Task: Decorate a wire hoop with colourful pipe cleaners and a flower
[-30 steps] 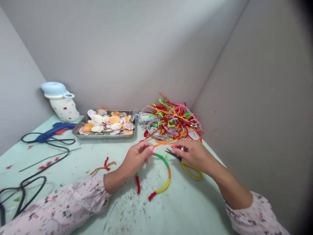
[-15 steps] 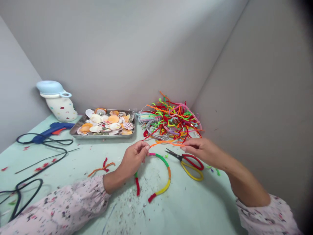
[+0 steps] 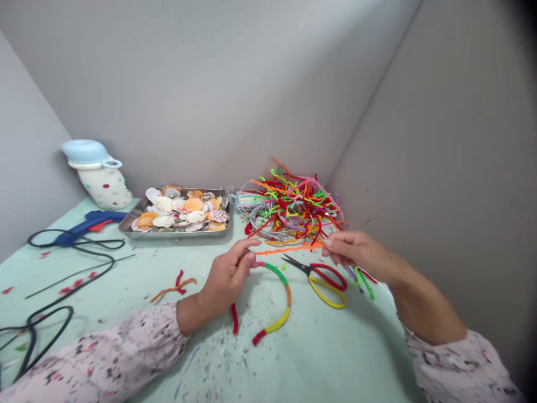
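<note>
My left hand point(image 3: 230, 270) is at the left end of a thin orange pipe cleaner point(image 3: 285, 250), its index finger lifted and that end at the thumb tip. The other end is pinched between the thumb and fingers of my right hand point(image 3: 354, 252), so it runs nearly straight between them. Below lies an arched headband point(image 3: 287, 299) wrapped in pink, green, orange, yellow and red bands; my left hand hides part of its left side. Scissors point(image 3: 321, 282) with one red and one yellow handle lie below my right hand, blades pointing left.
Behind my hands is a tangled pile of coloured pipe cleaners point(image 3: 297, 204). A metal tray point(image 3: 176, 235) of seashells stands left of it. Further left are a blue glue gun point(image 3: 79, 229), a black cord point(image 3: 90, 252) and a white bottle point(image 3: 107, 187). Orange and red scraps point(image 3: 178, 286) lie nearby.
My right hand has moved slightly right, and the orange pipe cleaner has gone from bowed to nearly straight. My left index finger has lifted away from the thumb.
</note>
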Available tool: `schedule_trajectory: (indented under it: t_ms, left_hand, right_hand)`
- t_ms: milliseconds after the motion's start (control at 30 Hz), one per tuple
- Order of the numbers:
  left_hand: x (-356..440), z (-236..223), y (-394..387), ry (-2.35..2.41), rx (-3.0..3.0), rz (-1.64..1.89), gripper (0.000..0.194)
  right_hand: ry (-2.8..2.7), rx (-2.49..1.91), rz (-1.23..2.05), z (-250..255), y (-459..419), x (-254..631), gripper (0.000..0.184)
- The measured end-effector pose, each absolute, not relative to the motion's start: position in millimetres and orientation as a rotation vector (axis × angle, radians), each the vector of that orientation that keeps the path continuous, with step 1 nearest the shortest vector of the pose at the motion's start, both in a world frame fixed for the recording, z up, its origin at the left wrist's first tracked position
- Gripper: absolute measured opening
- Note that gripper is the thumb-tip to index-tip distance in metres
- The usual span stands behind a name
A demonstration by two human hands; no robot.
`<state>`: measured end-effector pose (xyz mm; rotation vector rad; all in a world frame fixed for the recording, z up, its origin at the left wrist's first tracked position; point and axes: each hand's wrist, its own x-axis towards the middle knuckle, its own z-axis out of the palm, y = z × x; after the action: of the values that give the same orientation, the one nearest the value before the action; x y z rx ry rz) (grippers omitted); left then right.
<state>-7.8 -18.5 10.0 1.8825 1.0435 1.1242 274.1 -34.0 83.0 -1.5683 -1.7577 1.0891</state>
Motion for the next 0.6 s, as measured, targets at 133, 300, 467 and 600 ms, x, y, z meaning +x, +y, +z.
schedule_trajectory:
  t_ms: [133, 300, 467, 600]
  left_hand:
    - [-9, 10, -20, 1.079, 2.032, 1.146, 0.031]
    - [-6, 11, -25, 1.006, 2.039, 1.046, 0.031]
    - [-3, 12, -28, 0.989, 1.862, 1.007, 0.031]
    - [-1, 12, -29, 0.916, 1.764, 0.982, 0.031]
  right_hand:
    - [-1.56, -1.554, 1.349, 77, -31, 284, 0.035]
    - [-1.805, -1.641, 1.113, 76, -29, 283, 0.037]
    - [-2.129, -1.534, 0.088, 82, -42, 247, 0.037]
    - [-2.303, -1.245, -0.132, 77, -53, 214, 0.039]
